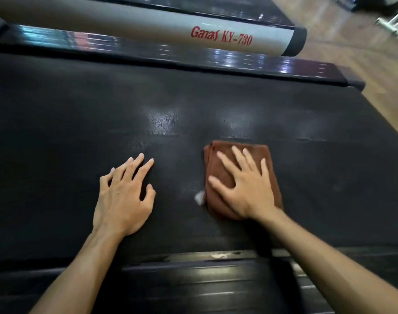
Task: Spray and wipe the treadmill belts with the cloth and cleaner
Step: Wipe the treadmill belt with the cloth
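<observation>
1 black treadmill belt [57, 123] fills the view, with 1 grey side rail [134, 30] marked "Ganas KY-730" beyond it and wet, shiny patches near the middle. 2 bare forearms reach onto it: the left hand [123, 200] rests on the belt, fingers spread and slightly arched, gripping nothing. The right hand [245, 186] lies flat with straight fingers, pressing 1 folded brown cloth [218, 164] onto the belt just beside the left hand.

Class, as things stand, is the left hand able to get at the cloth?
Probably yes: the left hand rests on the belt beside the cloth, with only bare belt between. The right hand covers most of the cloth, leaving its left edge free.
</observation>
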